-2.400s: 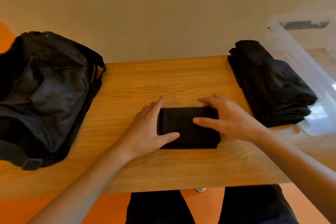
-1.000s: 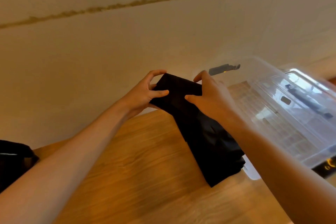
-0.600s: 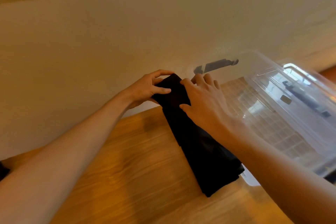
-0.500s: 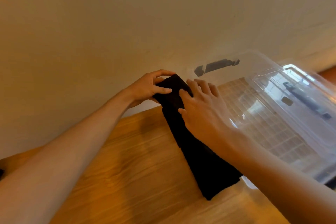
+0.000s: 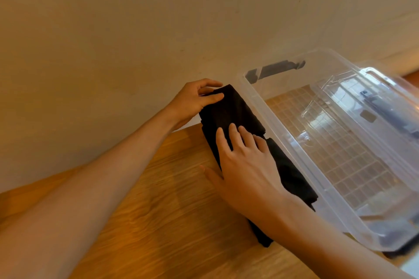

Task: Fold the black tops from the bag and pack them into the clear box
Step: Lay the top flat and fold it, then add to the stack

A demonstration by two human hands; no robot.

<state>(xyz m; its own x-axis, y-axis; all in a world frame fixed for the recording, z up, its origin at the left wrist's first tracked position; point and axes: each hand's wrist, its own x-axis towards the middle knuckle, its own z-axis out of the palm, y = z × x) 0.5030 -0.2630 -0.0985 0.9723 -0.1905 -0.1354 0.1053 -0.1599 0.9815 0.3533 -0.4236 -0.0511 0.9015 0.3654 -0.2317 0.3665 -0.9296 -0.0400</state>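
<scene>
A stack of folded black tops (image 5: 288, 172) lies on the wooden table (image 5: 158, 210), tight against the left wall of the clear box (image 5: 283, 140). The newest folded black top (image 5: 233, 111) rests on the far end of that stack. My left hand (image 5: 195, 99) pinches its far corner between thumb and fingers. My right hand (image 5: 244, 165) lies flat on the stack with fingers spread, pressing down. The box's inside shows only its gridded floor. The bag is out of view.
A plain beige wall (image 5: 136, 29) rises right behind the table. The box has a dark latch handle (image 5: 274, 70) at its far end and its clear lid (image 5: 374, 106) sits along its right side.
The folded top went from the table's middle up onto the stack beside the box. My right hand slid down from the top's edge and now lies flat on the stack.
</scene>
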